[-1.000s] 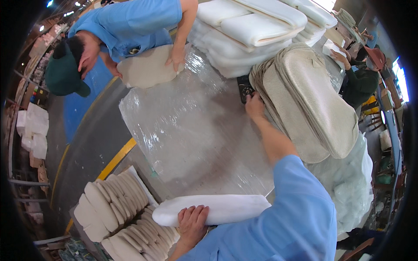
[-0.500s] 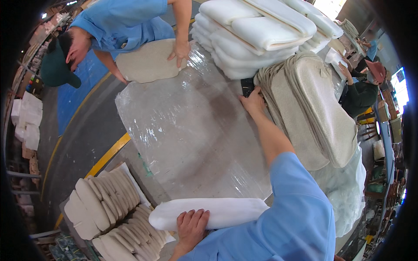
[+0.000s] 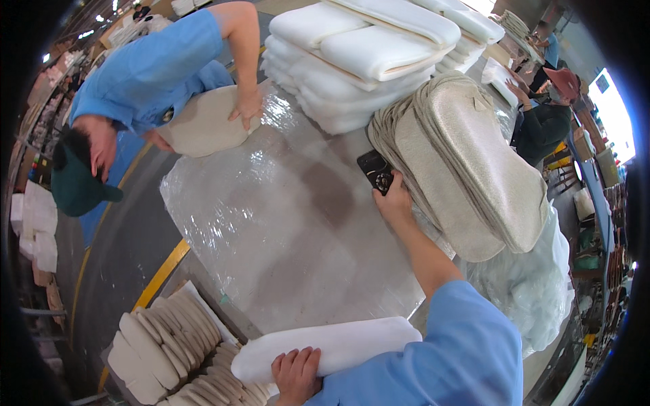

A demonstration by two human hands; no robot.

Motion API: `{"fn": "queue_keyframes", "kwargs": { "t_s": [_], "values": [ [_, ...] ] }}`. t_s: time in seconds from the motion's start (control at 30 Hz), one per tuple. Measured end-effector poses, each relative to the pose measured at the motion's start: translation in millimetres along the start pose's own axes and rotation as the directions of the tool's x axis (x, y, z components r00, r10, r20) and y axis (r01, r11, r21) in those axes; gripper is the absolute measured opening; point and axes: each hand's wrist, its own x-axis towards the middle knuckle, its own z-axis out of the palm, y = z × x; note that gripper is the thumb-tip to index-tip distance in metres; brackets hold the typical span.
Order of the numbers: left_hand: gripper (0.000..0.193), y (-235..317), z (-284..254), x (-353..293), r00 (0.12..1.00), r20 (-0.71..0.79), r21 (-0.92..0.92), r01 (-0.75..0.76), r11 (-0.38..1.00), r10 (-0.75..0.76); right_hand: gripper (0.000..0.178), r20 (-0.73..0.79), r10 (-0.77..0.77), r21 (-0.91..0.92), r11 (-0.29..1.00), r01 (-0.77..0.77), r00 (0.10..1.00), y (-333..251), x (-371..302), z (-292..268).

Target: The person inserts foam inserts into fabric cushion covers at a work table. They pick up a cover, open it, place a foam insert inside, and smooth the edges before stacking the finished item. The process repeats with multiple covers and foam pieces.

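Observation:
My right hand point(image 3: 394, 197) stretches across the plastic-covered table point(image 3: 291, 237) and grips the near end of a black smartphone point(image 3: 374, 166) with round camera lenses. The phone lies or hovers just above the table; I cannot tell which. Close to its right stands a pile of beige padded pieces point(image 3: 467, 162), long and rounded. At the table's near edge, my left hand point(image 3: 296, 372) has its fingers curled over a long white folded pad point(image 3: 338, 346), which lies close against me.
A co-worker point(image 3: 145, 81) in blue presses a beige pad point(image 3: 211, 122) at the far left of the table. White padding point(image 3: 365, 51) is stacked at the back. Bundled beige pieces point(image 3: 162, 338) stand at lower left. Crumpled clear plastic point(image 3: 521, 291) hangs at right.
My right hand has brought the phone out from beside the beige pile, so more of it shows. The co-worker leans lower over the pad. The whole view has shifted slightly.

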Motion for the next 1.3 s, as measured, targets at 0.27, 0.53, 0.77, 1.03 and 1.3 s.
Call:
{"fn": "queue_keyframes", "kwargs": {
  "t_s": [0.27,0.53,0.77,1.03,1.3],
  "values": [
    [0.046,-3,5,11,1.0,0.015,0.018,-0.011,1.0,0.01,0.084,-0.127,0.012,-0.011,1.0,-0.014,0.992,29,-19,7],
    [0.046,-7,5,12,0.999,0.026,0.009,-0.033,0.999,0.033,0.08,-0.174,0.019,0.048,0.999,-0.011,0.984,29,-11,7],
    [0.051,-13,-2,1,0.997,0.071,0.0,-0.032,0.999,0.032,0.067,-0.121,0.116,-0.059,0.991,-0.124,0.986,26,-2,1],
    [0.049,-18,2,-8,0.999,-0.008,0.009,-0.042,0.999,0.042,0.065,-0.067,0.204,-0.125,0.969,-0.211,0.977,17,2,-7],
    [0.048,-17,13,-13,0.995,-0.064,0.006,-0.077,0.997,0.077,0.036,-0.001,-0.278,0.01,0.961,0.278,0.961,13,-88,-51]
  ]
}}
